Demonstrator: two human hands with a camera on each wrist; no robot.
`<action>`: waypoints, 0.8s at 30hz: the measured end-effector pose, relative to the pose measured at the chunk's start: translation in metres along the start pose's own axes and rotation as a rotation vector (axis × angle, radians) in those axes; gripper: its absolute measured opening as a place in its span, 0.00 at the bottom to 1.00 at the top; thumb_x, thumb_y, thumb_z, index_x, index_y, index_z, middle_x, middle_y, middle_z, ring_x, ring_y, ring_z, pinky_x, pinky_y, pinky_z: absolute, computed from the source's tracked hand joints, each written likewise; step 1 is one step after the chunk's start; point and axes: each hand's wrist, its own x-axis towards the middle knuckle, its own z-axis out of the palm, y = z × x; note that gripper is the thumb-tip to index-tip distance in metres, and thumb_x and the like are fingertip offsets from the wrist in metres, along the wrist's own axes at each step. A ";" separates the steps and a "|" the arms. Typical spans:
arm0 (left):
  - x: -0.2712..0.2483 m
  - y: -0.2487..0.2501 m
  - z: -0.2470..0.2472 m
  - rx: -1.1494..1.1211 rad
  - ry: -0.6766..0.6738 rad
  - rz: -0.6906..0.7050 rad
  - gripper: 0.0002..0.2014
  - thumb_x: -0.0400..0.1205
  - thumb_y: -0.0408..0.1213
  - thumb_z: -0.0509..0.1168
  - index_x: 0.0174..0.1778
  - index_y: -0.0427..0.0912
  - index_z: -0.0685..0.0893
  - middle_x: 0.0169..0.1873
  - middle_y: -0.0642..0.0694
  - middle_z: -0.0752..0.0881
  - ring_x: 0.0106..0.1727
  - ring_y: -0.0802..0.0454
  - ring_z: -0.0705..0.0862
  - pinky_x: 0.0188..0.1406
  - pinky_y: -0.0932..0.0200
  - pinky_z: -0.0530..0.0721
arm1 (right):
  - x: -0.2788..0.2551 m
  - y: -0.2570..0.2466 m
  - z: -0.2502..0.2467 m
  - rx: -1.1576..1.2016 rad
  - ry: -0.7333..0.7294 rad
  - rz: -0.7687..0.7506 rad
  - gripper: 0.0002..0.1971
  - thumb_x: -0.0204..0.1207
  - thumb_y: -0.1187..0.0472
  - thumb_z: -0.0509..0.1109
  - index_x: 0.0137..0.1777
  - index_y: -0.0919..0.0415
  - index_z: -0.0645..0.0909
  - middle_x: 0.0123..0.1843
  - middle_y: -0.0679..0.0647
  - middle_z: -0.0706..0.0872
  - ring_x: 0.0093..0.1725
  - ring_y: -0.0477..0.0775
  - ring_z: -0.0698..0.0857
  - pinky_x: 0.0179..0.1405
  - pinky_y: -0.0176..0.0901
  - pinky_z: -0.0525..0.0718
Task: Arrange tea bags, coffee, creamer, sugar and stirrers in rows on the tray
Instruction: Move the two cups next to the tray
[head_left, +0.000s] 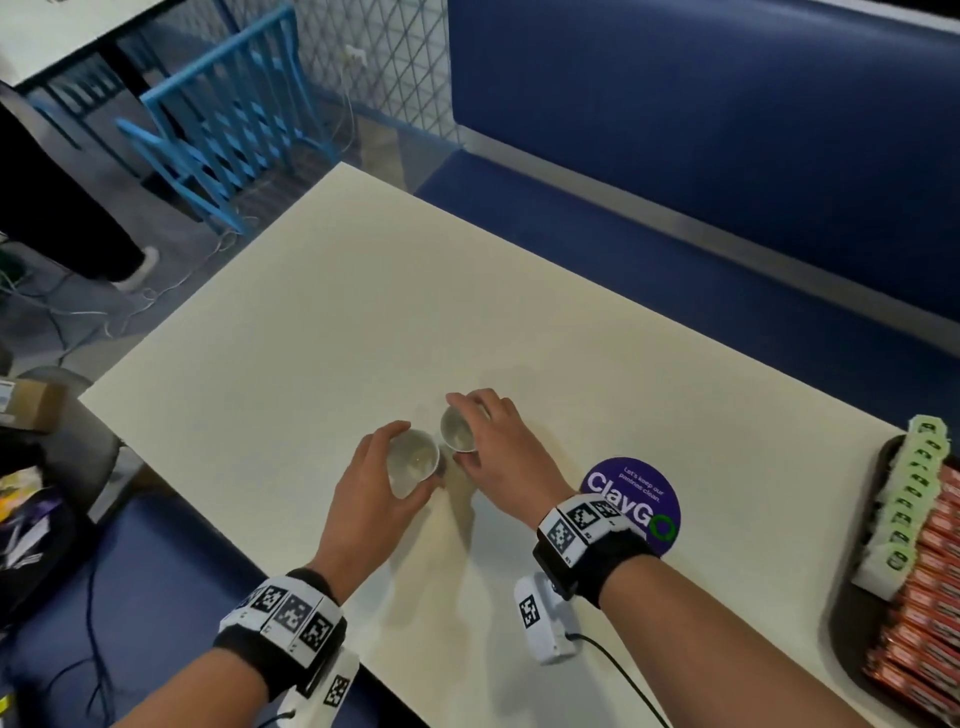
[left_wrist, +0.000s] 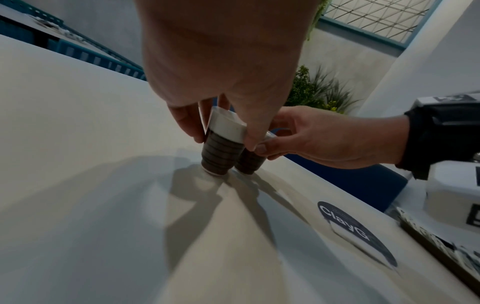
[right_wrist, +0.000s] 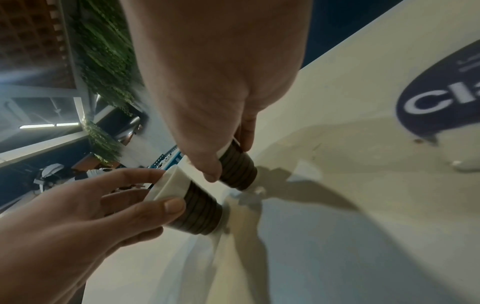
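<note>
Two ribbed paper cups (head_left: 413, 457) are gripped side by side on the cream table (head_left: 311, 322), one by the left hand (head_left: 363, 488), one by the right hand (head_left: 498, 452). The tray (head_left: 852, 623), with green and orange sachet rows, is cut off at the right edge.

The tray (head_left: 852, 639) is running off the head view's right edge, cutting short its rows of green packets (head_left: 906, 514) and red packets (head_left: 930, 613), whose print is too small to read. The right hand (head_left: 498, 447) is covering part of one cup (head_left: 457, 434), and the sticker (right_wrist: 441, 98) is being cropped in the right wrist view.
</note>
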 end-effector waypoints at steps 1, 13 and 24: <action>-0.001 0.004 0.002 -0.003 -0.002 0.014 0.34 0.80 0.52 0.82 0.80 0.53 0.77 0.72 0.56 0.83 0.67 0.53 0.85 0.63 0.56 0.82 | -0.007 0.005 -0.003 0.005 0.018 0.008 0.34 0.87 0.60 0.74 0.90 0.50 0.65 0.79 0.47 0.70 0.76 0.53 0.72 0.69 0.53 0.85; -0.011 0.097 0.091 -0.020 -0.251 0.250 0.37 0.78 0.53 0.83 0.81 0.55 0.76 0.70 0.61 0.85 0.66 0.55 0.85 0.66 0.54 0.84 | -0.131 0.109 -0.084 0.143 0.368 0.311 0.38 0.84 0.63 0.76 0.90 0.48 0.64 0.81 0.45 0.72 0.77 0.47 0.72 0.75 0.40 0.77; -0.054 0.203 0.207 -0.056 -0.579 0.540 0.34 0.80 0.45 0.82 0.82 0.52 0.76 0.74 0.56 0.83 0.72 0.55 0.82 0.74 0.48 0.82 | -0.218 0.201 -0.167 0.071 0.410 0.498 0.38 0.82 0.63 0.79 0.89 0.47 0.69 0.78 0.52 0.73 0.74 0.51 0.77 0.76 0.39 0.72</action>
